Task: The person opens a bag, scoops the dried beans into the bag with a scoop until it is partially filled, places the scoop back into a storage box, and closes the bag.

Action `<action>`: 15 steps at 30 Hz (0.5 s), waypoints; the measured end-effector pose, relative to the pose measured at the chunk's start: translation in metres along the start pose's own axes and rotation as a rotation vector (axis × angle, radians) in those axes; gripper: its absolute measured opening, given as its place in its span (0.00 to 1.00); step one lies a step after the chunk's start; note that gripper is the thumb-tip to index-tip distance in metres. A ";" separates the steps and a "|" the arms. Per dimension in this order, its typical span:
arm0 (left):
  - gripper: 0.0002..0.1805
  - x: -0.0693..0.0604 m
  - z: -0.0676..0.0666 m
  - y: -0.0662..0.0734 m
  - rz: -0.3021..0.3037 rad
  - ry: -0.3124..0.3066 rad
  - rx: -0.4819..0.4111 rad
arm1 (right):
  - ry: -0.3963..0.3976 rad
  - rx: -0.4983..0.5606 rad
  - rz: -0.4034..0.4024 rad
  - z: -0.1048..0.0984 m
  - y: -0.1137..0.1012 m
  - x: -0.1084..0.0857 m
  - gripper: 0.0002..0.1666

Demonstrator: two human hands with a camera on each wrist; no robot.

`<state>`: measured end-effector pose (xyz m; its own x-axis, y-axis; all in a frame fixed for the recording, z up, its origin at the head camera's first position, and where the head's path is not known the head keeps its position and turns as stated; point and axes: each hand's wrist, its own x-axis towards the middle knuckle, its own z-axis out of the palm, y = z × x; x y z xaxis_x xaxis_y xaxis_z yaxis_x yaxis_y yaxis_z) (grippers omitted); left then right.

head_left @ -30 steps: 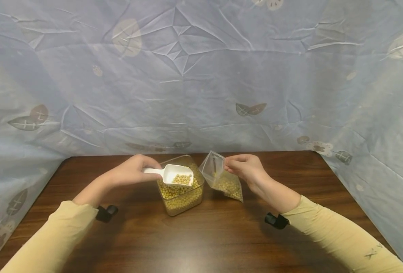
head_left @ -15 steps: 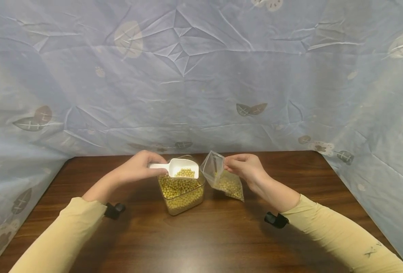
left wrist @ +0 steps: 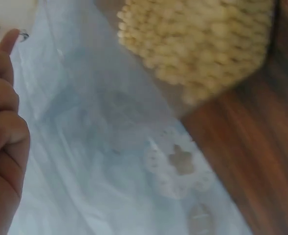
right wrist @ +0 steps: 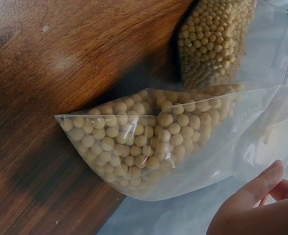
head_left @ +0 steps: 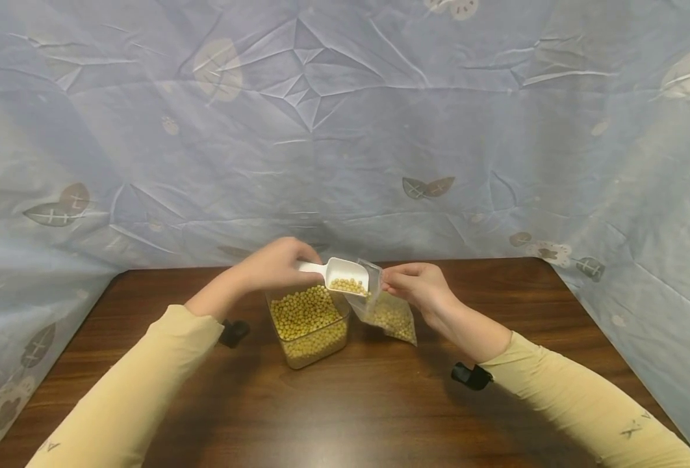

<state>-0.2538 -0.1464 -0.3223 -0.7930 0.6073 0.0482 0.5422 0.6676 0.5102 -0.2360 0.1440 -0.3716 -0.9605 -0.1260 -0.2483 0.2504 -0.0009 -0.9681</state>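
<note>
While a white scoop (head_left: 345, 268) overlaps the mouth of a clear bag (head_left: 394, 316), soybeans (head_left: 347, 286) gather near the scoop's lip

Scoop: one, smooth and plastic-looking, with a squared, shallow bowl; held up where bag and box (head_left: 316, 346) come side by side. Whether its lip lies inside the bag's mouth cannot be told: in the right wrist view it is a pale shape behind film, and the left wrist view crops it at the upper corner.

Left hand (head_left: 283, 263): fingers and thumb wrapped round the scoop's handle, hiding much of it; cut off at the edge of the left wrist view.

Right hand (head_left: 423, 286): thumb and forefinger pinching the bag's rim; other fingers largely hidden.

Bag: one, glossy transparent film, creased, drawn to a point at a lower corner; round, pale yellow soybeans fill the lower part, slack film above. Just beside the box, on its right; whether they touch is unclear.

Box: one, see-through, four-sided, corners rounded, holding a deep bed of soybeans, blurred in the left wrist view. Far rim hidden behind hand and scoop.

Table (head_left: 345, 416): dark brown wood grain with a soft sheen.

Sleeves (head_left: 590, 406): two, pale yellow, cropped by the lower edge; a black device (head_left: 472, 376) at each wrist.

Backdrop (head_left: 345, 162): grey-blue sheet, crumpled, printed with leaves and flowers.
</note>
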 end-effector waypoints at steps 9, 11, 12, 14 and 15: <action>0.12 0.008 0.000 0.030 -0.029 -0.046 0.232 | 0.015 -0.021 0.006 -0.001 -0.001 0.000 0.18; 0.12 0.008 0.002 0.031 -0.027 -0.047 0.242 | 0.017 -0.018 0.004 -0.001 -0.001 0.000 0.18; 0.12 0.009 0.002 0.030 -0.027 -0.048 0.245 | 0.018 -0.017 0.003 -0.001 -0.001 0.000 0.18; 0.12 0.008 0.002 0.031 -0.024 -0.048 0.257 | 0.018 -0.013 -0.001 -0.001 -0.001 -0.001 0.18; 0.12 0.008 0.001 0.031 -0.022 -0.048 0.267 | 0.018 -0.010 -0.003 -0.001 -0.001 -0.001 0.18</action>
<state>-0.2431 -0.1205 -0.3074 -0.7950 0.6065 -0.0044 0.5837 0.7671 0.2662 -0.2356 0.1454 -0.3707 -0.9632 -0.1085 -0.2458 0.2464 0.0084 -0.9691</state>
